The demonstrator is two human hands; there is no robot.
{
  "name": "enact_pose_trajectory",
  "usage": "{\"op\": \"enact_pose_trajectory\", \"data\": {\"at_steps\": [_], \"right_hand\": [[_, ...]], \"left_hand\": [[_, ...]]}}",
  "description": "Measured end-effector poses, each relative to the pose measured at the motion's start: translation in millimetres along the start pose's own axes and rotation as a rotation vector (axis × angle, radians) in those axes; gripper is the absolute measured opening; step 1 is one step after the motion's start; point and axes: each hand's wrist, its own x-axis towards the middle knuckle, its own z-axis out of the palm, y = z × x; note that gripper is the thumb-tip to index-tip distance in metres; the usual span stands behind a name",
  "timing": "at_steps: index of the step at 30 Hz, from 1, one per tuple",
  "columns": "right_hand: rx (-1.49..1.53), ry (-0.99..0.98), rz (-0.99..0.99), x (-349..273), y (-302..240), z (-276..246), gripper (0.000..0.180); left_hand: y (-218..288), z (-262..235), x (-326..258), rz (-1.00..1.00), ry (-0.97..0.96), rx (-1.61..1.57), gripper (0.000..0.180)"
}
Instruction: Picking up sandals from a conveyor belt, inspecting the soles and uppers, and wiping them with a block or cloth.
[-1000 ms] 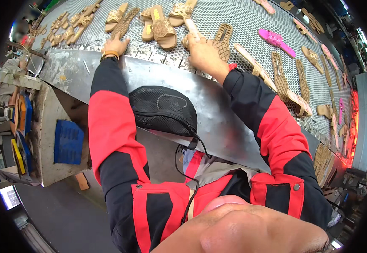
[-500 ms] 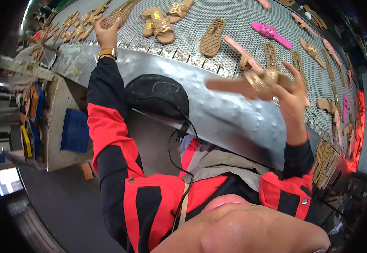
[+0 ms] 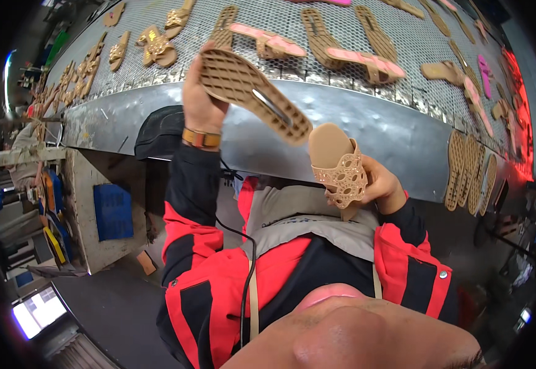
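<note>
So the right hand (image 3: 379, 181) is sitting closest to the body, just beyond the grey apron (image 3: 305, 215), and it's gripping a tan sandal (image 3: 342, 178) by the side of its glittery cut-out strap. Half a second ago it was holding a sandal farther out to the right; now it's keeping one close in, footbed tip pointing away from the body.

A bit farther out and to the left, the left hand (image 3: 201, 101) is clasping a tan sole (image 3: 249, 89) by its wider end, tread facing up. Earlier that hand was reaching over a treaded sole on the belt; now it's holding this one clear of it. The slotted end is pointing at the sandal, super close, can't tell if they're touching.

Behind the left wrist, a black pouch (image 3: 157, 132) is peeking out; before, way more of it was showing between the arms. The metal ledge (image 3: 379, 141) is running under both hands. To the right of the right hand, some loose soles (image 3: 456, 166) are lining up side by side.

Past the hands, the mesh belt (image 3: 280, 18) is carrying more sandals, with two pink-lined ones (image 3: 369, 61) now lying straight ahead.
</note>
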Motion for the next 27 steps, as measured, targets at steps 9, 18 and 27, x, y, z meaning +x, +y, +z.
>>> {"op": "enact_pose_trajectory", "data": {"at_steps": [9, 18, 27], "right_hand": [[-0.248, 0.507, -0.104, 15, -22, -15, 0.062], [-0.453, 0.555, -0.06, 43, -10, -3, 0.032], [-0.565, 0.622, -0.021, 41, -16, 0, 0.015]], "left_hand": [[-97, 43, -51, -0.252, -0.417, -0.192, 0.059], [-126, 60, -71, -0.106, -0.2, 0.016, 0.059], [-137, 77, -84, -0.088, -0.229, -0.104, 0.054]]}}
